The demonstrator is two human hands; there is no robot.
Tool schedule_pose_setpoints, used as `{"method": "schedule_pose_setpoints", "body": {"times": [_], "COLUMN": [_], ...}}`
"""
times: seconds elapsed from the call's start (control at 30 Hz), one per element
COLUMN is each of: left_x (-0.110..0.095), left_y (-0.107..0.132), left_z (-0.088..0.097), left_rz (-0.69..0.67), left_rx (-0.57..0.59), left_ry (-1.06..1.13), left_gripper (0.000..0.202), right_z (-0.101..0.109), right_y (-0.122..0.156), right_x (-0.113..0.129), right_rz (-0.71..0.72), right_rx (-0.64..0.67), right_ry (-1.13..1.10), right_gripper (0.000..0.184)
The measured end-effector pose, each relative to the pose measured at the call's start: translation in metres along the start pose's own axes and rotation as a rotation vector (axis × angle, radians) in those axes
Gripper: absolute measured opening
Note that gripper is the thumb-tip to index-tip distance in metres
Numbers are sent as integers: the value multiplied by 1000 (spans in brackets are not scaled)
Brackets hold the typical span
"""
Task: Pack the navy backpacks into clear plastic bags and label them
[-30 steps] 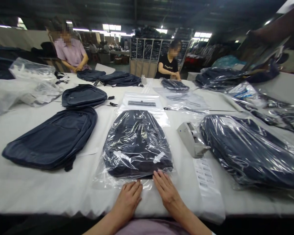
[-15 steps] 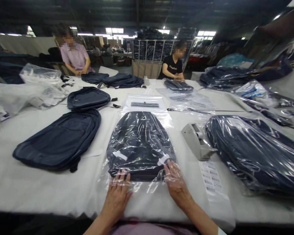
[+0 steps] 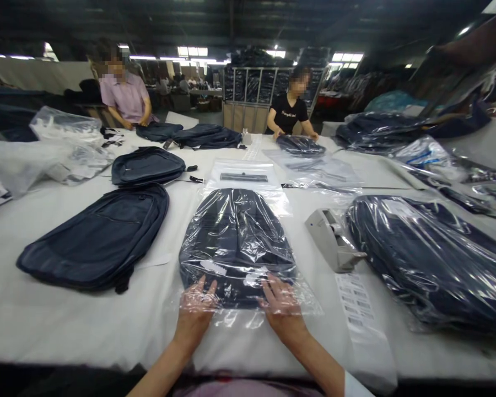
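Observation:
A dark navy backpack (image 3: 235, 231) lies in front of me inside a clear plastic bag (image 3: 310, 300), its top end pointing away. Two white pieces show through the film near its lower end. My left hand (image 3: 197, 306) is at the lower left corner, fingers apart and stretched over the backpack's bottom. At the lower right, my right hand (image 3: 281, 303) has its fingers spread on the backpack, close to the right white piece. Shiny film appears to lie over the fingers of both hands. Neither hand grips anything visibly.
Unbagged navy backpacks (image 3: 99, 237) lie on the left. A grey tape dispenser (image 3: 333, 240) and a label strip (image 3: 357, 300) are to the right, beside bagged backpacks (image 3: 430, 259). Flat plastic bags (image 3: 243, 168) lie beyond. Two co-workers (image 3: 124, 94) stand across the white table (image 3: 119, 325).
Both hands have moved further over the backpack's lower end, the right one also leftward. The white pieces have shifted inward. The far right co-worker's hands have spread apart around a bagged backpack.

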State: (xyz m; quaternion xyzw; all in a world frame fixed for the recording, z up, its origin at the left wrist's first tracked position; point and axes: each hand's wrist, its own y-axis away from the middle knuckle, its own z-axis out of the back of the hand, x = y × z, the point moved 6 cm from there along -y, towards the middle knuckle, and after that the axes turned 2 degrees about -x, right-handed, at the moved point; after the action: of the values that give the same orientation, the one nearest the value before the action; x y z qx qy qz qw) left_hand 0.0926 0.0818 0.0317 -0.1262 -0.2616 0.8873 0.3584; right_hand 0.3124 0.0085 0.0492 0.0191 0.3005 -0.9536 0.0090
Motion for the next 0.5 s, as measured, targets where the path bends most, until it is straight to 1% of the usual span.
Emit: {"method": "schedule_pose_setpoints", "body": {"times": [0.07,0.1,0.13,0.17,0.23,0.3,0.33,0.43,0.47,0.5], "left_x": [-7,-15,-25,-37,-59,-71,-74,-79,-80,-80], "left_y": [5,7,10,12,14,13,11,5,3,2], "left_z": [9,13,15,14,3,-11,-18,-33,-36,-39], "left_rz": [22,-13,-75,-144,-227,-210,-191,-197,-214,-229], "left_rx": [-67,-82,-65,-11,159,302,343,420,443,462], "left_ry": [40,99,173,241,311,293,272,223,204,184], "left_gripper": [32,31,29,28,31,35,32,7,4,6], "right_z": [1,0,-1,-3,-9,-14,-15,-18,-19,-21], "right_y": [-4,-7,-10,-14,-22,-27,-29,-27,-25,-23], "right_x": [6,8,9,10,13,16,17,19,19,19], "right_rz": [16,40,70,103,166,205,214,241,249,260], "right_rx": [58,90,128,171,256,301,304,281,269,254], "right_ry": [-13,-22,-32,-42,-57,-74,-83,-88,-81,-75], "right_gripper": [45,53,61,70,84,86,83,75,75,74]}}
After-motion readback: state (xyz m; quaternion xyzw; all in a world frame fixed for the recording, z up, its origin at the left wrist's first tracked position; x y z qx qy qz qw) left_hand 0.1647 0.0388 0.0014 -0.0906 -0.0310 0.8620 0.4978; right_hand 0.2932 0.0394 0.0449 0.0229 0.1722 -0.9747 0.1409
